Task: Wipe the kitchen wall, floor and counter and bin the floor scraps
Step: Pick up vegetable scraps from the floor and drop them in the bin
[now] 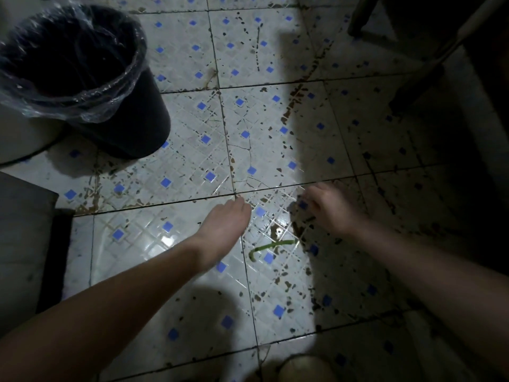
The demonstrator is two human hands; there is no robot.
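Note:
A thin green vegetable scrap (pixel 271 247) lies curved on the stained tile floor (pixel 192 166), between my two forearms. My left hand (pixel 224 224) reaches down over the floor just left of the scrap, fingers curled under and out of sight, with nothing visible in it. My right hand (pixel 329 209) hangs in shadow above and to the right of the scrap, fingers loosely bent, blurred; I cannot tell if it holds anything. A black bin (pixel 91 78) lined with a clear plastic bag stands at the upper left.
Brown grime follows the tile joints (pixel 296 106) and speckles the floor. A dark cabinet or appliance edge (pixel 24 244) stands at the left. Dark furniture legs (pixel 429 59) cross the upper right corner. My foot (pixel 305 368) shows at the bottom edge.

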